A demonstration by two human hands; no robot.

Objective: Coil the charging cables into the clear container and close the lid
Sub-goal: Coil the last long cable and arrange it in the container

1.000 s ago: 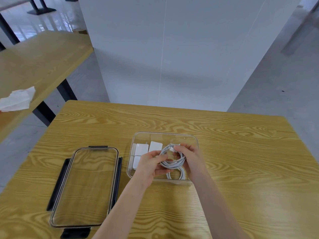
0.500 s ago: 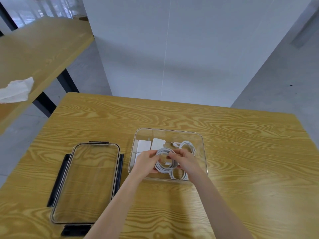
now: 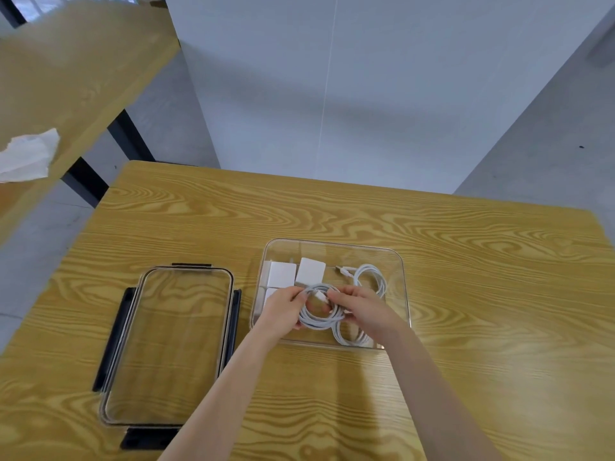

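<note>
While the wood-grain tabletop (image 3: 466,294) is filling most of the lower view, its near edge and lower corners are running out of frame, so its full extent is not showing. A second wooden bench (image 3: 66,78) is stretching along the upper left, cut off at the left edge, with a crumpled white tissue (image 3: 28,154) lying on it, partly cropped. A pale partition wall (image 3: 332,94) is standing just behind the far edge.

On the left of the tabletop the clear lid (image 3: 169,344) is lying flat, off the box, its black latches showing along the sides and ends — the nearest latch is partly hiding behind the left forearm. Just to its right, apart from it, the clear container (image 3: 332,244) is sitting open. Its near wall is hard to make out, being transparent and crossed by both wrists.

Inside, white charger blocks (image 3: 311,271) are standing in the far-left part; how many there are I cannot tell, since the left hand (image 3: 283,311) is covering the lower ones. A loose cable (image 3: 369,277) is lying in the far-right part, and another loop near the front is half hiding under the right hand (image 3: 366,311).

Both hands are reaching into the container — each grip is pinching the coiled white cable (image 3: 319,314) from its own side, fingers curling round the loops, holding it just above or on the container floor; which, I cannot tell.
</note>
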